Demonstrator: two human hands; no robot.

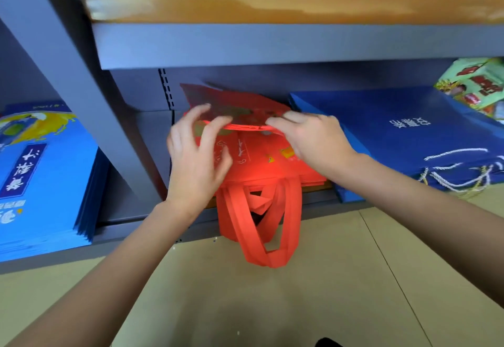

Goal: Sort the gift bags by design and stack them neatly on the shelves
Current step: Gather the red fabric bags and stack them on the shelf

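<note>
Head view: on the bottom shelf (152, 226) of a grey metal rack lies a stack of red gift bags (261, 161), their long red handles (261, 226) spilling over the shelf's front edge and down onto the tan floor (272, 305). Both bare forearms reach in from below toward this stack.

The topmost red bag (234, 106) is lifted off the stack at its near edge, tilted up toward the back of the shelf. The right hand (313, 139) grips that near edge at its right end: its fingers (283, 121) are curled over the top of the bag's edge, with the bag passing beneath them. The left hand (199, 161) is at the edge's left end, with fingers spread and bent; the thumb looks to be just under the lifted edge and the other fingertips above the bag, but motion blur leaves it unclear whether they actually pinch it.

To the right, touching the red stack, lies a stack of dark blue bags (403, 134) with white cord handles (452, 175). Behind them a green printed packet (474, 84) leans in the corner. In the neighbouring bay on the left is a stack of light blue bags (41, 172) with printed designs. An orange-brown board (272, 0) sits above.
</note>
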